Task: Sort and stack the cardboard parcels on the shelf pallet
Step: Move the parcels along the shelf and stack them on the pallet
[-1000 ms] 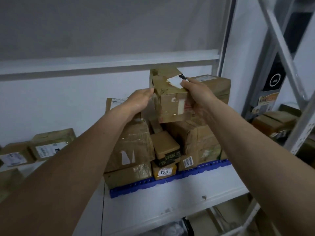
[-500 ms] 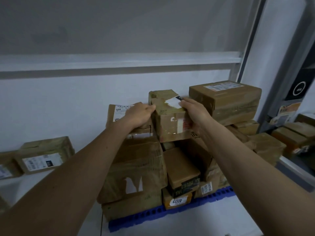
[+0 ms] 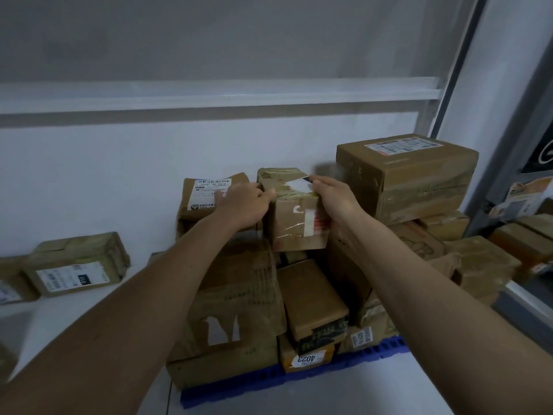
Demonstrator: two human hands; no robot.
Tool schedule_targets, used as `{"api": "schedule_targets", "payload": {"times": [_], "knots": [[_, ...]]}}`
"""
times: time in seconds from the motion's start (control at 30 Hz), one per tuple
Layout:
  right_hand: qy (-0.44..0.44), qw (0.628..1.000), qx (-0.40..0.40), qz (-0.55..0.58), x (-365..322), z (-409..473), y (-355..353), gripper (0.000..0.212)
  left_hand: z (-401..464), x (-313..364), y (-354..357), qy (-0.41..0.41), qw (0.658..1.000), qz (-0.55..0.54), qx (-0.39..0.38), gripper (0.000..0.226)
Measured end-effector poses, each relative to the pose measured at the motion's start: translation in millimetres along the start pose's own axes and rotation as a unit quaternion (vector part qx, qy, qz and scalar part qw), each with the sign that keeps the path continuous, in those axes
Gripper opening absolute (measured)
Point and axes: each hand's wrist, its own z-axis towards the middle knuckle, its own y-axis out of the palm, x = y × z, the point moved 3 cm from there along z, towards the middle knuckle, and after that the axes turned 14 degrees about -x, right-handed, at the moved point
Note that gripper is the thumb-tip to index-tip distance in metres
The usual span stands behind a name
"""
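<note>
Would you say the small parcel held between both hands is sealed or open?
Sealed: the small parcel shows its flaps closed and glossy tape across its front and top.

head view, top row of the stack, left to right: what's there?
labelled parcel → left hand → held parcel → right hand → big parcel
</note>
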Motion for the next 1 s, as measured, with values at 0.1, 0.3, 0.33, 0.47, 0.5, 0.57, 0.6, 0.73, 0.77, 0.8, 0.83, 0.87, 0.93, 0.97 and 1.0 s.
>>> {"api": "schedule_targets", "payload": {"times": [0.1, 0.3, 0.33, 0.47, 0.5, 0.57, 0.6, 0.73, 0.77, 0.8, 0.83, 0.87, 0.93, 0.97, 1.0], "knots": [[-0.008, 1.000, 0.005, -0.005, 2.5, 4.0, 1.5, 0.022, -0.5, 1.3, 1.3, 0.006, 0.999, 0.031, 0.004, 0.047], [-0.034, 0.997, 0.059, -0.043, 18.1, 5.8, 0.3, 0.025, -2.5, 5.9, 8.7, 0.030, 0.999, 0.032, 0.027, 0.046], [-0.038, 0.996, 0.067, -0.053, 19.3, 5.6, 0.1, 0.026, -2.4, 6.3, 9.9, 0.030, 0.999, 0.024, 0.032, 0.046], [-0.034, 0.991, 0.076, -0.103, 19.7, 7.0, 4.0, 0.022, -2.2, 7.2, 11.8, 0.030, 0.998, 0.029, 0.048, 0.042], [-0.025, 0.990, 0.079, -0.113, 19.9, 7.1, 5.1, 0.027, -2.3, 6.9, 11.8, 0.033, 0.998, 0.034, 0.052, 0.041], [-0.018, 0.989, 0.084, -0.122, 22.0, 8.4, 5.8, 0.030, -3.1, 6.3, 12.0, 0.040, 0.997, 0.039, 0.061, 0.036], [-0.021, 0.988, 0.083, -0.129, 22.9, 9.2, 6.1, 0.029, -4.1, 6.6, 12.5, 0.043, 0.996, 0.038, 0.063, 0.032], [-0.007, 0.981, 0.062, -0.181, 26.0, 15.2, 9.4, 0.034, -8.0, 11.6, 16.8, 0.049, 0.996, 0.049, 0.049, 0.028], [-0.001, 0.979, 0.060, -0.194, 26.5, 16.9, 9.8, 0.034, -8.3, 13.0, 17.5, 0.049, 0.996, 0.061, 0.045, 0.026], [0.002, 0.977, 0.059, -0.203, 26.4, 18.4, 9.7, 0.034, -8.2, 14.0, 17.8, 0.049, 0.995, 0.072, 0.042, 0.026], [0.005, 0.976, 0.059, -0.210, 26.4, 19.3, 9.2, 0.034, -8.3, 14.5, 17.7, 0.049, 0.995, 0.076, 0.040, 0.026], [0.007, 0.975, 0.057, -0.217, 26.6, 19.8, 8.8, 0.034, -8.6, 14.6, 17.2, 0.049, 0.995, 0.077, 0.038, 0.026], [0.009, 0.970, 0.050, -0.237, 27.2, 19.8, 8.3, 0.034, -9.3, 14.3, 16.5, 0.047, 0.995, 0.080, 0.035, 0.027], [0.007, 0.966, 0.048, -0.253, 26.5, 18.9, 8.3, 0.035, -9.9, 14.4, 16.3, 0.046, 0.995, 0.084, 0.033, 0.027], [0.005, 0.961, 0.044, -0.272, 25.3, 17.4, 8.2, 0.035, -10.4, 15.1, 16.0, 0.046, 0.995, 0.088, 0.030, 0.027]]}}
